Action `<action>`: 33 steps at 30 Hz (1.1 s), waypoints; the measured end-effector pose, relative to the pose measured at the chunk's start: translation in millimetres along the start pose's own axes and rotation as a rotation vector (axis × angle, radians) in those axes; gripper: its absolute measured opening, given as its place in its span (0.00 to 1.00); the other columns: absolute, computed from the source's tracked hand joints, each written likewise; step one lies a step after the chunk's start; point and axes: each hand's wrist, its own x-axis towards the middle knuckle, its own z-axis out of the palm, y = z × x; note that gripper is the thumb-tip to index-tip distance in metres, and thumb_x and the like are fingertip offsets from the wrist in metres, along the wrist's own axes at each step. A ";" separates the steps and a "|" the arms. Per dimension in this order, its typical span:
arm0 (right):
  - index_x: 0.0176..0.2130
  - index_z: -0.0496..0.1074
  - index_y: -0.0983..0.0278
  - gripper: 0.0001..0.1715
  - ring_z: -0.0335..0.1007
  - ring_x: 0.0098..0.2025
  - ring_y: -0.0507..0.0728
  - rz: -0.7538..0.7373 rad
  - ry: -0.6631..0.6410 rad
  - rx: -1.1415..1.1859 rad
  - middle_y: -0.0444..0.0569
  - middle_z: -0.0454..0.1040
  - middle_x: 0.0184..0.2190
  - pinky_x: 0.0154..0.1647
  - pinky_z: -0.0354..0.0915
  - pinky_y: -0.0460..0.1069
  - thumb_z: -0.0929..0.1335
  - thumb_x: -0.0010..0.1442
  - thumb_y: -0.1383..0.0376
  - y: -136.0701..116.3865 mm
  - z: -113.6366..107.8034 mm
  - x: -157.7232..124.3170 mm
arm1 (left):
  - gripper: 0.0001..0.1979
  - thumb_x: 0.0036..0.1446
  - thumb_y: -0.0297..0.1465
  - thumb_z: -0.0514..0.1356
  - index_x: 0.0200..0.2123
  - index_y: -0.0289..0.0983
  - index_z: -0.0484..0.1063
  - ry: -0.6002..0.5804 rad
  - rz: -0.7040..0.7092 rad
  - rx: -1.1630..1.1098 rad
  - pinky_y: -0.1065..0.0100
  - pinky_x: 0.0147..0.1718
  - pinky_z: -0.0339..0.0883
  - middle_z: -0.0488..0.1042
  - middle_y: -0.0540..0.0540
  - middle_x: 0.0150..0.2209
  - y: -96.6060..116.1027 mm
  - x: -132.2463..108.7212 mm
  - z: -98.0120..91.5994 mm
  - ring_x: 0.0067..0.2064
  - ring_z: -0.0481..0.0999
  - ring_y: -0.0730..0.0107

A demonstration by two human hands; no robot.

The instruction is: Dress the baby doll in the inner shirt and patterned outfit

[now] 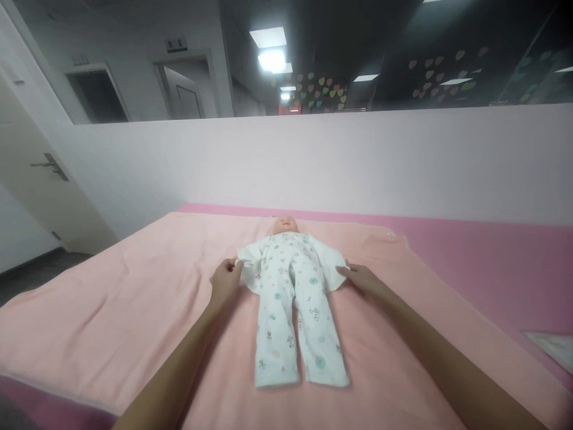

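Mid-frame, left hand (227, 282) and right hand (363, 279) pinch the white outfit (278, 301) at both sides; uneven pulling could skew it.

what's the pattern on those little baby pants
The pants are white with small scattered prints, some green and round; best seen in the head view.

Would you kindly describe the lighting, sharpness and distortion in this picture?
Head view: a ceiling light is blown out in the dark glass; same view, the door leans at left, apparently from lens distortion; same view, the printed trousers look slightly soft, with faint shadow beside the left forearm.
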 end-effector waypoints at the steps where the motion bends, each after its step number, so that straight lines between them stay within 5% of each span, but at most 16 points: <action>1: 0.32 0.74 0.62 0.21 0.74 0.35 0.61 -0.008 -0.014 0.083 0.52 0.78 0.31 0.37 0.66 0.52 0.72 0.59 0.47 -6.2 -2.4 -1.3 | 0.11 0.62 0.37 0.54 0.28 0.41 0.61 0.046 0.008 -0.096 0.65 0.34 0.61 0.68 0.52 0.26 6.7 -2.8 -1.2 0.31 0.68 0.66; 5: 0.40 0.73 0.60 0.17 0.73 0.39 0.60 -0.207 -0.010 0.218 0.49 0.76 0.34 0.39 0.69 0.51 0.69 0.62 0.49 -42.8 0.7 -13.1 | 0.06 0.65 0.34 0.54 0.35 0.41 0.65 0.049 0.306 -0.255 0.67 0.36 0.66 0.72 0.50 0.33 40.9 -15.7 -3.6 0.37 0.72 0.65; 9: 0.43 0.71 0.58 0.10 0.69 0.37 0.58 -0.563 -0.171 -0.038 0.45 0.73 0.34 0.39 0.67 0.51 0.71 0.63 0.57 -78.1 29.6 -38.0 | 0.04 0.60 0.29 0.58 0.40 0.41 0.70 -0.406 0.811 -0.038 0.58 0.51 0.69 0.77 0.45 0.44 70.4 -29.3 1.0 0.47 0.75 0.58; 12: 0.47 0.72 0.58 0.09 0.66 0.34 0.55 -0.747 -0.379 -0.279 0.42 0.69 0.32 0.45 0.67 0.53 0.69 0.67 0.60 -88.7 47.2 -58.5 | 0.05 0.59 0.26 0.59 0.38 0.41 0.70 -0.540 0.939 0.070 0.53 0.56 0.66 0.78 0.45 0.47 75.7 -37.5 -1.0 0.51 0.74 0.55; 16: 0.53 0.73 0.56 0.16 0.68 0.36 0.56 -0.706 -0.440 -0.278 0.44 0.73 0.36 0.46 0.67 0.53 0.67 0.71 0.52 -83.9 40.8 -68.1 | 0.06 0.71 0.34 0.55 0.44 0.43 0.72 -0.616 0.811 -0.076 0.57 0.56 0.67 0.76 0.44 0.54 63.8 -35.5 -15.6 0.55 0.74 0.57; 19: 0.49 0.76 0.58 0.20 0.72 0.41 0.59 -0.588 -0.322 -0.182 0.48 0.78 0.41 0.46 0.67 0.52 0.63 0.73 0.48 -74.2 24.5 -48.3 | 0.15 0.74 0.42 0.50 0.46 0.42 0.72 -0.505 0.627 -0.114 0.58 0.51 0.68 0.78 0.43 0.49 51.2 -13.6 -18.5 0.50 0.75 0.58; 22: 0.42 0.78 0.59 0.24 0.74 0.42 0.60 -0.402 -0.163 -0.197 0.48 0.81 0.40 0.46 0.67 0.52 0.61 0.73 0.49 -66.9 14.9 -8.6 | 0.24 0.73 0.50 0.46 0.37 0.40 0.73 -0.341 0.389 0.084 0.53 0.50 0.66 0.79 0.42 0.39 44.2 24.6 -5.8 0.44 0.75 0.53; 26: 0.30 0.77 0.61 0.28 0.72 0.30 0.57 -0.082 -0.147 -0.213 0.49 0.80 0.29 0.33 0.66 0.49 0.65 0.67 0.44 -71.9 21.1 40.6 | 0.28 0.67 0.55 0.51 0.25 0.40 0.71 -0.301 0.206 0.343 0.41 0.59 0.52 0.80 0.41 0.32 49.4 72.1 22.8 0.49 0.75 0.40; 29: 0.23 0.73 0.63 0.28 0.62 0.21 0.53 0.039 -0.168 -0.199 0.48 0.72 0.19 0.24 0.58 0.48 0.69 0.64 0.46 -81.4 31.9 57.6 | 0.24 0.59 0.54 0.59 0.26 0.40 0.74 -0.352 0.053 0.222 0.41 0.60 0.50 0.81 0.41 0.31 56.5 91.2 38.7 0.47 0.76 0.39; 33: 0.20 0.68 0.62 0.24 0.58 0.20 0.52 0.015 -0.103 -0.182 0.45 0.66 0.17 0.24 0.54 0.48 0.70 0.62 0.53 -89.5 35.7 65.0 | 0.20 0.57 0.50 0.62 0.28 0.39 0.75 -0.388 -0.010 0.087 0.49 0.51 0.62 0.80 0.42 0.30 62.8 102.7 49.3 0.40 0.78 0.47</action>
